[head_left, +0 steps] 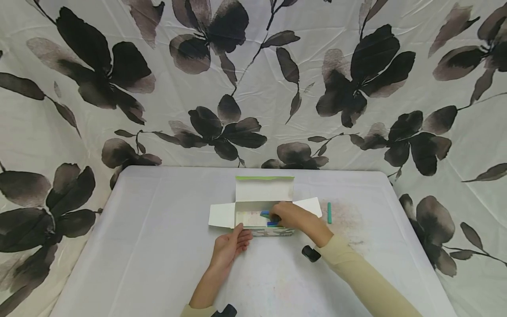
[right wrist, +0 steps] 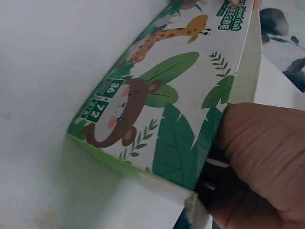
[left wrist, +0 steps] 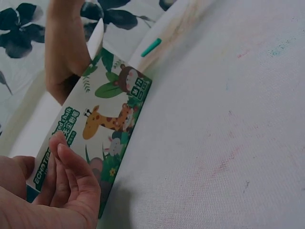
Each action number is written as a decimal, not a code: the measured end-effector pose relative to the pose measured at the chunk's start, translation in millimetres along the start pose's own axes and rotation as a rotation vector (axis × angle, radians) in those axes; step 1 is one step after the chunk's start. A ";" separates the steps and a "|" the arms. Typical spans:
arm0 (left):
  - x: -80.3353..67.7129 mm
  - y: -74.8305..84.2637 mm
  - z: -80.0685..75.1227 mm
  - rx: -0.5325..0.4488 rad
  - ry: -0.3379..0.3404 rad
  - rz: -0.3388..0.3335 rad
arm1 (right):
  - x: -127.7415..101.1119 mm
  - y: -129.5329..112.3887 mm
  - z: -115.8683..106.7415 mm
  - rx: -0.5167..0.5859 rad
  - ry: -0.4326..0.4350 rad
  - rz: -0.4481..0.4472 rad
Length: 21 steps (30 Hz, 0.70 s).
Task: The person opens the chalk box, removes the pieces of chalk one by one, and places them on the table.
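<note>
My right hand (head_left: 288, 215) holds blue chalk (head_left: 271, 223) inside the open box (head_left: 253, 219) on the surface (head_left: 158, 246). My left hand (head_left: 229, 245), fingers straight, steadies the box. Next, I think, the green chalk (head_left: 329, 212).

**What the views do not show**

The right hand (head_left: 291, 216) reaches into the open chalk box (head_left: 253, 219), so its fingertips and most of the blue sticks (head_left: 266, 214) under it are hidden. The right wrist view cuts off the hand at the frame edge. The left hand (head_left: 231, 244) is cropped at the corner of the left wrist view. The small print on the box front is too small to read.
</note>
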<state>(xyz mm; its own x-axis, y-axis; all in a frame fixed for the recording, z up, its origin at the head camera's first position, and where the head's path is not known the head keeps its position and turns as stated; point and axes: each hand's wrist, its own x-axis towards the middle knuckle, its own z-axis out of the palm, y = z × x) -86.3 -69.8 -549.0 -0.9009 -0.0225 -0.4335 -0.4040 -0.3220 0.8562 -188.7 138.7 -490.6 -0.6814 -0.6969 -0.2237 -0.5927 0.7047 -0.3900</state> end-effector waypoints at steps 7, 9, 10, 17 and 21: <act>0.7 0.0 2.3 -0.003 0.000 0.003 | 10.1 -0.6 3.2 -0.039 -0.025 0.088; 0.7 0.2 3.2 0.003 0.004 0.005 | 11.9 0.7 4.3 -0.056 -0.024 0.092; 0.8 0.3 3.4 0.007 0.005 0.005 | 12.4 1.0 4.4 -0.062 -0.022 0.094; 0.5 1.3 5.3 0.009 0.013 0.013 | 13.2 4.0 0.3 -0.101 -0.046 0.049; 1.3 0.5 5.9 0.011 0.016 0.021 | 11.3 7.3 -3.6 -0.068 -0.062 0.007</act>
<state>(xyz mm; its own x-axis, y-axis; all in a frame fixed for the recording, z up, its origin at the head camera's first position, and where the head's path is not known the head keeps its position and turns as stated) -88.6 -64.4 -547.5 -0.9064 -0.0442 -0.4201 -0.3871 -0.3107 0.8681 -202.3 136.5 -492.8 -0.6591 -0.6971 -0.2821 -0.6169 0.7157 -0.3274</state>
